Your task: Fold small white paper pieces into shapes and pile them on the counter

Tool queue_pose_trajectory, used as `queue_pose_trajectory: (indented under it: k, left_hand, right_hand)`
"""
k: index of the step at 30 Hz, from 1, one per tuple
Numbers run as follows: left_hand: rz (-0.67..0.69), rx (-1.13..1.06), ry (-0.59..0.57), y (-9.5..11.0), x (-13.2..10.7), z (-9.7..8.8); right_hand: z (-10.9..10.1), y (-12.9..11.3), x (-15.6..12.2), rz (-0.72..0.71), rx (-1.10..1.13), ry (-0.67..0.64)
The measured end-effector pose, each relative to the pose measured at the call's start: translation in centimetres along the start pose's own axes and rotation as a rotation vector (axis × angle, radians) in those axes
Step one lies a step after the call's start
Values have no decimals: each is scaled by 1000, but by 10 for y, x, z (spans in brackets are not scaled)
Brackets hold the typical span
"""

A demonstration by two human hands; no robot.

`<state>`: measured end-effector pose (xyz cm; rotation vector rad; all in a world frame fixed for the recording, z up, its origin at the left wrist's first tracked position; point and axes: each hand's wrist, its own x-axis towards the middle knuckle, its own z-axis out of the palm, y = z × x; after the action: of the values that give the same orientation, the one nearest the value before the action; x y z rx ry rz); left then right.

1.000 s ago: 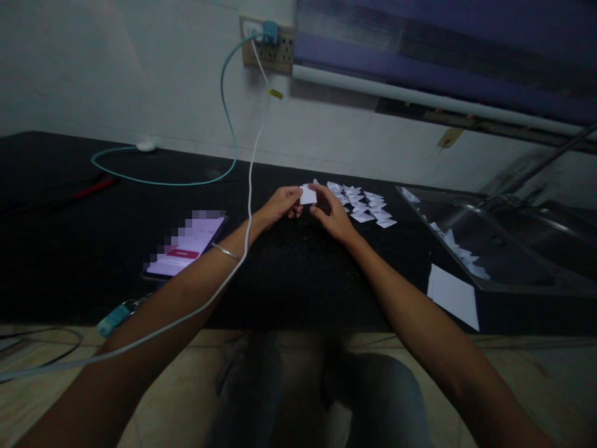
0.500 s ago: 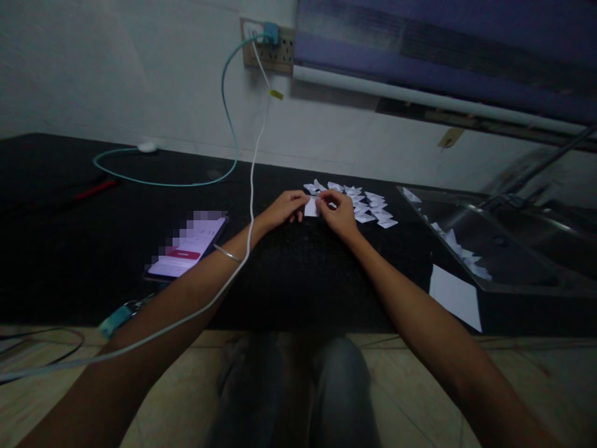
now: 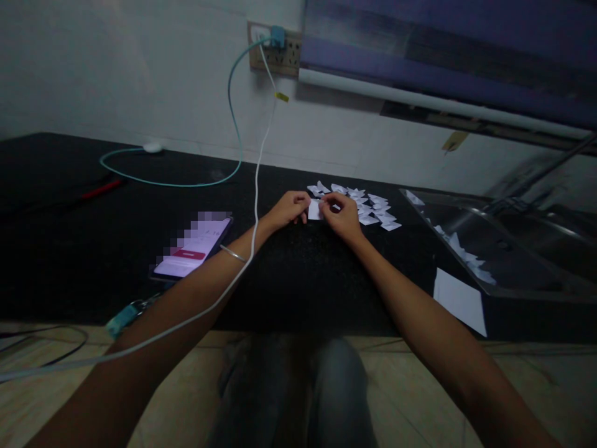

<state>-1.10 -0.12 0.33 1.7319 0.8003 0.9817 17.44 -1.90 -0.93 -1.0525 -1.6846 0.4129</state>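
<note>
Pinching a small white paper square (image 3: 314, 211) in the fingers of left hand (image 3: 290, 208) and right hand (image 3: 342, 216), probably to keep it still, near folded paper pieces (image 3: 360, 201) on the black countertop (image 3: 298, 283).

Left hand (image 3: 293, 208) faces right hand (image 3: 344, 215) (both curled).

This looks like a kitchen, with a metal sink (image 3: 520, 264) set into a long black countertop (image 3: 298, 283).
</note>
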Motion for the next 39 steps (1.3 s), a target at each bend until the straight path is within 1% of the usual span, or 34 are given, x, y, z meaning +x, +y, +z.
queue_pose_trajectory:
  k: [2,4,6,8,12,16,22,25,28,34,36,39]
  left_hand:
    - [8,26,49,0,0,1]
    - [-13,40,82,1,1,1]
    - [-48,24,74,3,1,1]
    - [-71,-10,41,4,1,0]
    - [-71,-51,20,5,1,-3]
    - [-52,-52,35,5,0,-3]
    - [-57,25,76,8,0,0]
    - [-69,25,75,11,-1,-1]
    - [-77,-4,38,12,-1,-3]
    - [-95,-78,5,4,2,-7]
    - [-80,-62,-6,0,4,-8]
    - [-48,20,0,-6,6,-9]
  right_hand:
    - [0,-2,-1,-44,-47,4]
    - [-1,-5,-2,-108,-94,12]
    - [-3,-6,-2,-167,-131,20]
    - [-5,-6,-1,-206,-168,26]
    - [-8,-5,1,-247,-206,17]
    - [-8,-5,0,-303,-236,-25]
    - [-6,-5,-1,-411,-292,-147]
    - [-6,-6,-1,-414,-323,-187]
    - [-7,-7,-2,-405,-337,-212]
    - [-9,-6,-1,-383,-326,-223]
    - [-10,-7,0,-375,-332,-235]
    - [-10,-6,0,-375,-350,-249]
